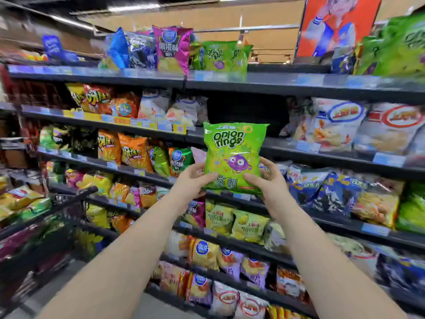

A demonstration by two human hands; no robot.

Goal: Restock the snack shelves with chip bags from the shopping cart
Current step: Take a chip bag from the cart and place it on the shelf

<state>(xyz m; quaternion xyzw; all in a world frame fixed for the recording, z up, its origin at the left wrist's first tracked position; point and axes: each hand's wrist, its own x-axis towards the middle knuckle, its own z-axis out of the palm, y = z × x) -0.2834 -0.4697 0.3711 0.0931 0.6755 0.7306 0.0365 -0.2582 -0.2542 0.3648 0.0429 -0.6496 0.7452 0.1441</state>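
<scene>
A green onion rings bag [233,155] stands upright in front of the snack shelves, held by its lower corners. My left hand [192,180] grips its bottom left and my right hand [268,180] grips its bottom right. Behind and above the bag, the second shelf [248,111] shows a dark gap between white chip bags. Matching green onion rings bags [222,56] sit on the top shelf. The black shopping cart [46,217] at lower left holds several yellow and green chip bags.
Shelves packed with chip bags run from left to right across the view. White chip bags [340,125] fill the second shelf to the right of the gap. An orange poster [335,26] hangs above the top shelf. Grey floor shows at bottom left.
</scene>
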